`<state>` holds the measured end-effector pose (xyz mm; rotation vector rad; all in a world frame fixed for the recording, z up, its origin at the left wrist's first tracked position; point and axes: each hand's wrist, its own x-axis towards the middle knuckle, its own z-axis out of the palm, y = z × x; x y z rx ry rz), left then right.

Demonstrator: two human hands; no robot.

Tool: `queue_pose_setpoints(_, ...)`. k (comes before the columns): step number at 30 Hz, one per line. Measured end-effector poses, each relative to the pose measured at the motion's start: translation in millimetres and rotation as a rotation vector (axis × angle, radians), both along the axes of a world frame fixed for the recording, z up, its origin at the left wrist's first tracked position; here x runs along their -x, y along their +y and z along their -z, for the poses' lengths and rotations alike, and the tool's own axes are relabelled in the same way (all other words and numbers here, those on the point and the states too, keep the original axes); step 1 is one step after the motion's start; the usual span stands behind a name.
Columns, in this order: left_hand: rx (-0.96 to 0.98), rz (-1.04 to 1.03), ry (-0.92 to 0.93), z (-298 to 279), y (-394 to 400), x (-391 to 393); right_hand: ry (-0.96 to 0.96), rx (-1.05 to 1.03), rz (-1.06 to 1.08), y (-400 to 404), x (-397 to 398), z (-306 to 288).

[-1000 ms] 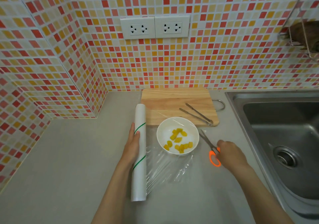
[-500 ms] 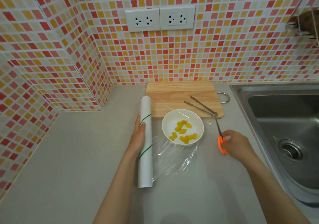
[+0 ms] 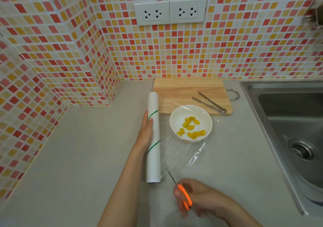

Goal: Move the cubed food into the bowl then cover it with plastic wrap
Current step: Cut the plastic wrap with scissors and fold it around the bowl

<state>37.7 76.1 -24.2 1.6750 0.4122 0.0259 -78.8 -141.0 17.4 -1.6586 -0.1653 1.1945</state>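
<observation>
A white bowl (image 3: 174, 122) with several yellow food cubes (image 3: 191, 129) stands on the counter, with clear plastic wrap (image 3: 185, 154) stretched over it from the white roll (image 3: 153, 139) at its left. My left hand (image 3: 146, 132) lies flat against the roll's left side, holding it down. My right hand (image 3: 197, 198) grips orange-handled scissors (image 3: 183, 196) near the roll's near end. Their blades point up and left at the wrap's near edge beside the roll.
A wooden cutting board (image 3: 183, 92) with metal tongs (image 3: 209, 103) on it lies behind the bowl. A steel sink (image 3: 297, 122) fills the right side. The tiled wall carries two sockets (image 3: 170, 11), and a wall corner juts out on the left.
My right hand has picked up the scissors from right of the bowl and carried them toward me to the roll's near end. The left hand has stayed on the roll.
</observation>
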Motion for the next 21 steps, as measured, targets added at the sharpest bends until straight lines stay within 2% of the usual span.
queue_pose_setpoints(16, -0.025, -0.02, -0.009, 1, -6, 4, -0.139, -0.006, 0.399, 42, -17, 9)
queue_pose_setpoints(21, -0.02, -0.018, -0.018, 1, -7, 5, -0.15, -0.005, 0.417, 48, -24, 12)
